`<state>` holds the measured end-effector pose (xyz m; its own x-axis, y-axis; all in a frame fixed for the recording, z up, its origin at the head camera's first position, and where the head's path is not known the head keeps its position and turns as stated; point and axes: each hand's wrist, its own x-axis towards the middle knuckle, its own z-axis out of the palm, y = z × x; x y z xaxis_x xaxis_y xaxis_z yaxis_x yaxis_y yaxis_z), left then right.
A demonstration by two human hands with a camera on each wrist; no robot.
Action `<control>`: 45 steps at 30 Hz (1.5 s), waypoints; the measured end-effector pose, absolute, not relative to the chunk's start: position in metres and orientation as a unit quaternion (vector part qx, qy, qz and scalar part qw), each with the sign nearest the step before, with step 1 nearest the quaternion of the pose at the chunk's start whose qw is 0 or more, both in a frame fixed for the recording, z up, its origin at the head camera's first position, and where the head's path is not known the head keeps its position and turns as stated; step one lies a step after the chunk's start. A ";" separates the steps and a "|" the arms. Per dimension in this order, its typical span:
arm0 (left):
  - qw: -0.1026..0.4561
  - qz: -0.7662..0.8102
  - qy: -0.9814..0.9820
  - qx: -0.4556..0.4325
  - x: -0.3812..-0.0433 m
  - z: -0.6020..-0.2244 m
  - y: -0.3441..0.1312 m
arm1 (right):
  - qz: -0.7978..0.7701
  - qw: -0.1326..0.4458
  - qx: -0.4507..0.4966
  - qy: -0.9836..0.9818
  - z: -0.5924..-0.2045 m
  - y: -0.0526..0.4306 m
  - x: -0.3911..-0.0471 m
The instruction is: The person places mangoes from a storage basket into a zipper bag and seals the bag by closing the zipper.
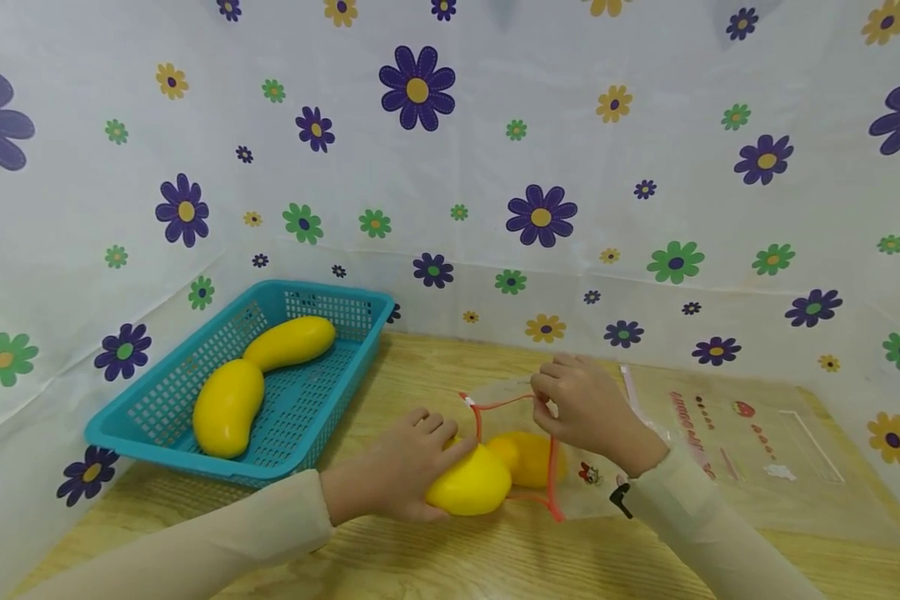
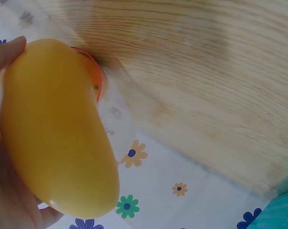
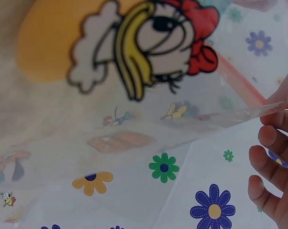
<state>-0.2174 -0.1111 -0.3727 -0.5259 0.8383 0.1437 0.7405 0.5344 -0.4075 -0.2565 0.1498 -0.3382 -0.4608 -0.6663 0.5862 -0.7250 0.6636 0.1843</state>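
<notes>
Blue basket (image 1: 296, 396): at the left of the head view, a shallow, open container with perforated walls; it holds 2 yellow fruits, 1 toward its back (image 1: 292, 342) and 1 toward its front (image 1: 228, 408), their ends meeting.
Clear bag (image 1: 592, 497): lower centre-right, red-edged at its gaping mouth, which faces left; a bagged fruit (image 1: 532, 461), also yellow, lies inside. The right wrist view shows a printed duck face (image 3: 158, 45) on its film.
Held fruit (image 1: 471, 483): lower centre, at the bag's mouth; how far it has entered cannot be told.
Left hand (image 1: 397, 467): partly open, fingers and thumb curved around the held fruit.
Right hand (image 1: 592, 408): nearly closed at thumb and forefinger, pinching the bag's edge; the other fingers are bent.
Flat bag (image 1: 780, 454): at the right, transparent with pink and red print, lying on the wooden table (image 1: 390, 558).
Backdrop (image 1: 457, 167): white, flowered cloth behind the table.
</notes>
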 end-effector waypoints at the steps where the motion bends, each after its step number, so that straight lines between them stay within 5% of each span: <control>1: 0.160 0.147 -0.862 -0.458 -0.218 -0.373 -0.111 | 0.047 0.320 0.408 -0.854 -0.338 0.150 -0.256; 45: 0.189 0.106 -0.848 -0.484 -0.240 -0.395 -0.073 | 0.045 0.305 0.399 -0.864 -0.338 0.146 -0.254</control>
<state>-0.2399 -0.0732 -0.3947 -0.4596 0.8610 0.2179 0.7807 0.5086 -0.3631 -0.2539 0.1458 -0.3384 -0.4956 -0.6616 0.5628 -0.7163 0.6778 0.1661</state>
